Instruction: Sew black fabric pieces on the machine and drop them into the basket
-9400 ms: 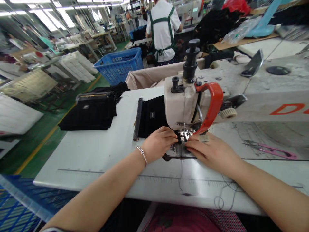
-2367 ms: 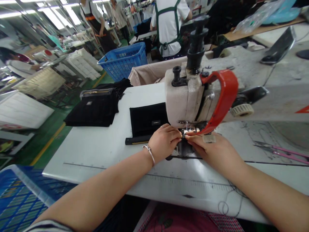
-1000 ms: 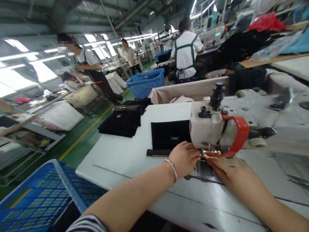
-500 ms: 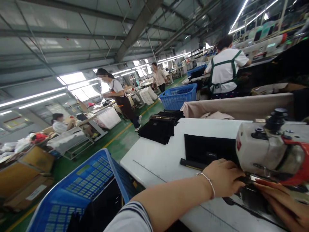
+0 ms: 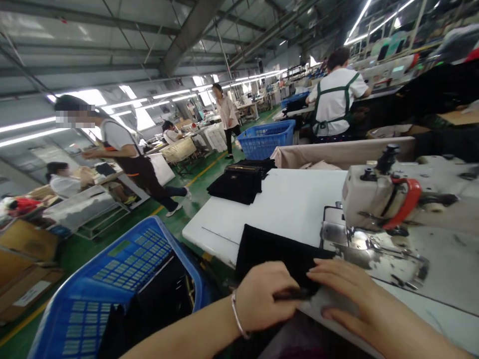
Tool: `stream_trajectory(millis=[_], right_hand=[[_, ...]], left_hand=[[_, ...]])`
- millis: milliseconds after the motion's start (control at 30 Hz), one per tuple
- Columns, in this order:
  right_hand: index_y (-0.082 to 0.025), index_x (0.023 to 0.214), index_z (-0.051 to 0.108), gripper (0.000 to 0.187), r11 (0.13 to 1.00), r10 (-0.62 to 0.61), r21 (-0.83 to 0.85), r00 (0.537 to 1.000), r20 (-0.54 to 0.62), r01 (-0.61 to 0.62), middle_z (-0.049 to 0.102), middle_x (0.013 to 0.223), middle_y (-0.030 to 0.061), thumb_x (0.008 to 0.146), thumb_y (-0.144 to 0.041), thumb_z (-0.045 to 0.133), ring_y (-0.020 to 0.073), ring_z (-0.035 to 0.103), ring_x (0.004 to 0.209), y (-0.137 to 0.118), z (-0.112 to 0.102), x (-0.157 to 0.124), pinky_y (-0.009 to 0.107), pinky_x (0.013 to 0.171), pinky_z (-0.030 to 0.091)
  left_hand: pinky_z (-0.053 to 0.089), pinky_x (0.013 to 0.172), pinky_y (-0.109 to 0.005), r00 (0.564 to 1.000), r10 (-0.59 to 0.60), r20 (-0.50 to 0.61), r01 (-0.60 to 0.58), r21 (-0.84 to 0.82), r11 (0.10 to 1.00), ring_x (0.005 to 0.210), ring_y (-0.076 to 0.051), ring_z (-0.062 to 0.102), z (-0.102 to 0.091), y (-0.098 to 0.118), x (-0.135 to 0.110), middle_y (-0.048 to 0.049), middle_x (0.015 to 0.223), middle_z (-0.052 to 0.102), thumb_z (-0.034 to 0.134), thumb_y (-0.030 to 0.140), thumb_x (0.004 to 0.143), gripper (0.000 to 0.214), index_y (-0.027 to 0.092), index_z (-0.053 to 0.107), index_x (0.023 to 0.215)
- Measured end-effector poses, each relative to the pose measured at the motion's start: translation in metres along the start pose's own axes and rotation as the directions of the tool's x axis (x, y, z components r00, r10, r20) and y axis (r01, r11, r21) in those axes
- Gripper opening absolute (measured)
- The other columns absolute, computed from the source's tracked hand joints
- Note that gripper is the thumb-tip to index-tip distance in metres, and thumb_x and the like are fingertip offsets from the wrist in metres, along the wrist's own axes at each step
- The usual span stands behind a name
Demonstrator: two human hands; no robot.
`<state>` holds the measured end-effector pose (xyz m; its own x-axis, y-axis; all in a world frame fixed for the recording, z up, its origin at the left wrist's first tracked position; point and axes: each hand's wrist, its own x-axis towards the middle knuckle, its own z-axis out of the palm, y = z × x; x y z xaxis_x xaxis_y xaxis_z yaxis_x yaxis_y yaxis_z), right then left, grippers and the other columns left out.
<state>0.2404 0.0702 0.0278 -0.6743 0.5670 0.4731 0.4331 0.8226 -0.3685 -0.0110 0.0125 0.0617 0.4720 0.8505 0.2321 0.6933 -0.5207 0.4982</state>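
Observation:
A black fabric piece (image 5: 277, 249) lies at the table's near edge, its far part flat on the white top. My left hand (image 5: 267, 294), with a silver bangle at the wrist, is closed around the piece's near part, and a dark strip pokes out between its fingers. My right hand (image 5: 355, 294) rests against the same piece from the right, fingers stretched and thumb apart. Just beyond my right hand stands the sewing machine (image 5: 374, 194), no cloth visible under its foot. Part of the fabric is hidden behind my hands.
A stack of black fabric pieces (image 5: 237, 182) lies at the far left corner of the white table (image 5: 295, 189). On my left stands a blue basket (image 5: 157, 224) holding black pieces. A beige fabric-lined bin (image 5: 337, 149) borders the table's far side. Co-workers sit and walk beyond.
The black piece has come out from beside the machine to the table's near edge, with both hands moving left and toward me. A walking co-worker is nearer and further left; the view has shifted.

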Motion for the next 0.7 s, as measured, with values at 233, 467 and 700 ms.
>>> stream_trajectory(millis=[233, 467, 700], right_hand=[[-0.027, 0.083, 0.067, 0.023, 0.811, 0.296, 0.462, 0.933, 0.204, -0.358, 0.066, 0.077, -0.0022, 0.094, -0.041, 0.053, 0.0139, 0.063, 0.072, -0.039, -0.034, 0.026, 0.025, 0.064, 0.051], [-0.026, 0.096, 0.069, 0.027, 0.687, 0.34, 0.571, 0.893, 0.294, -0.449, 0.069, 0.086, 0.0006, 0.094, -0.046, 0.051, 0.0178, 0.065, 0.079, -0.04, -0.036, 0.017, 0.026, 0.069, 0.052], [-0.034, 0.091, 0.069, 0.024, 0.777, 0.357, 0.465, 0.905, 0.23, -0.425, 0.069, 0.082, 0.0003, 0.092, -0.048, 0.05, 0.0209, 0.067, 0.073, -0.036, -0.027, 0.014, 0.027, 0.061, 0.056]], left_hand=[[0.046, 0.07, -0.027, 0.853, -0.515, 0.082, 0.385, -0.765, 0.516, 0.074, -0.015, 0.059, -0.056, 0.027, 0.001, -0.0013, 0.079, 0.064, 0.07, 0.036, 0.081, 0.024, 0.014, 0.065, 0.088], [0.043, 0.063, -0.021, 0.804, -0.581, 0.127, 0.388, -0.852, 0.351, 0.068, -0.012, 0.057, -0.05, 0.029, -0.005, -0.0015, 0.077, 0.065, 0.076, 0.037, 0.076, 0.03, 0.013, 0.068, 0.092], [0.046, 0.066, -0.025, 0.832, -0.468, 0.299, 0.478, -0.815, 0.329, 0.068, -0.013, 0.057, -0.052, 0.017, -0.027, -0.0007, 0.079, 0.063, 0.078, 0.04, 0.072, 0.037, 0.016, 0.066, 0.097]])
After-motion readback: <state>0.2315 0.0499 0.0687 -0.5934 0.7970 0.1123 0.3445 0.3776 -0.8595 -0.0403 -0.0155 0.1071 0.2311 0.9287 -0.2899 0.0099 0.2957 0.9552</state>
